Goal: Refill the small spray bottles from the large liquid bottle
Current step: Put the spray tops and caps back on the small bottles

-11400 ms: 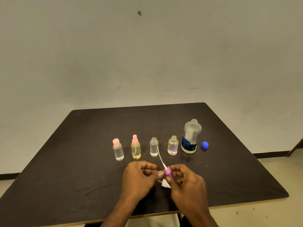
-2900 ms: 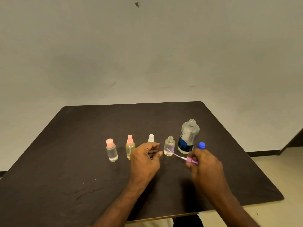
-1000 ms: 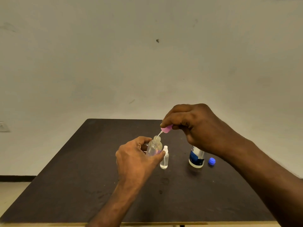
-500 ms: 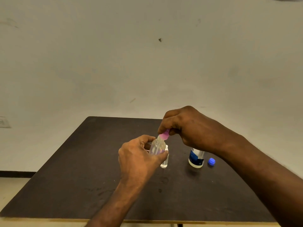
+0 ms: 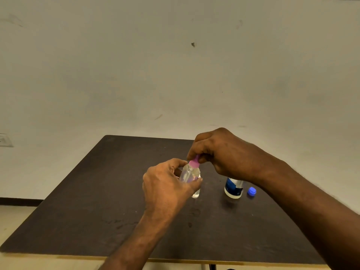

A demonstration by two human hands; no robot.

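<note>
Head view: the left hand [image 5: 165, 184] grips a small clear bottle [image 5: 188, 173] above the dark, matte bench [image 5: 97, 191], while the right hand [image 5: 220, 152] pinches its pink cap [image 5: 194, 163] onto the neck. A crooked cap could cross-thread and leak. The smooth plastic may slip. The large bottle [image 5: 233, 189] stands uncapped to the right, blue lid [image 5: 251, 191] beside it.

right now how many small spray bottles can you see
2. One small bottle is held up in the left hand, pink sprayer on top; another stands on the table just behind that hand. More may be hidden behind the hands.
</note>
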